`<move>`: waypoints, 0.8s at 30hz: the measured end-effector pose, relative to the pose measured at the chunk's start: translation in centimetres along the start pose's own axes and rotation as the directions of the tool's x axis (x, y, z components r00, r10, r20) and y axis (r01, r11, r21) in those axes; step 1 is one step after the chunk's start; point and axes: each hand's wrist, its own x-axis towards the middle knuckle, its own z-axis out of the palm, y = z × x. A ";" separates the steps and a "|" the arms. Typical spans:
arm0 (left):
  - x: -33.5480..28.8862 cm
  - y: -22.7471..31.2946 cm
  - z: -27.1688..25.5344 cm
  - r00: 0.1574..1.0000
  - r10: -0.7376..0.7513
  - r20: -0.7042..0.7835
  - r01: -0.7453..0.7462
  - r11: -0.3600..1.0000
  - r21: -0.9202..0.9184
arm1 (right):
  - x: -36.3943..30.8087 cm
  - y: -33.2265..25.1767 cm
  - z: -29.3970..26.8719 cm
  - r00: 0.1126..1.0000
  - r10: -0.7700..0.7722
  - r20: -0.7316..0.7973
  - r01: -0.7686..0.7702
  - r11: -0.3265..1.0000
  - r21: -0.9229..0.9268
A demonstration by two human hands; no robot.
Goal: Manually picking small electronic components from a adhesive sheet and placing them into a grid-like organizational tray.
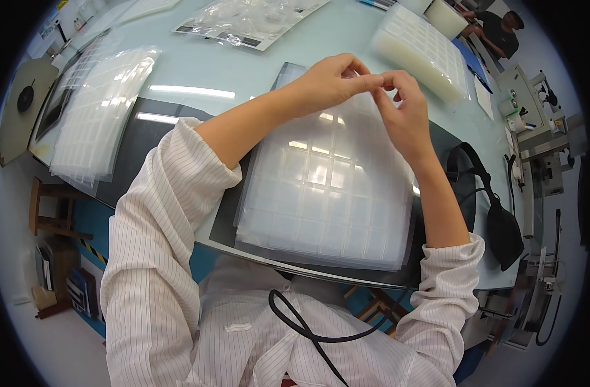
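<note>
A stack of clear plastic sheets (308, 213) with a grid of rectangular pockets lies in front of me on a dark mat, its surface catching the ceiling light. Over the far end of this stack, my left hand (334, 80) and my right hand (403, 109) meet, thumbs and fingers pinched together at the tips. What they pinch is too small or too clear to make out; the sheets' far edge lies just below the fingers and is partly hidden by them.
More pocketed sheets (95, 116) lie at the left, and a thick stack (424, 48) stands at the far right. A clear plastic package (250, 19) lies at the back. By the right edge is a black strap with a pouch (501, 226). Another person (498, 35) sits far right.
</note>
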 end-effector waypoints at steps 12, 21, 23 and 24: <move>-1.2 -0.5 -3.6 0.979 -0.175 -0.106 0.147 0.962 -0.232 | -0.6 -0.4 2.0 0.991 -0.073 0.112 0.100 0.961 -0.259; -2.7 -0.9 -4.5 0.973 -0.209 -0.093 0.181 0.952 -0.246 | 0.1 -0.5 2.7 0.986 -0.133 0.095 0.154 0.955 -0.255; -2.8 -0.8 -4.4 0.974 -0.215 -0.072 0.193 0.954 -0.230 | -0.1 -0.3 2.6 0.984 -0.170 0.047 0.176 0.947 -0.269; -2.8 -0.7 -4.3 0.981 -0.189 -0.051 0.178 0.968 -0.180 | 0.0 -0.3 2.2 0.984 -0.161 0.078 0.177 0.942 -0.284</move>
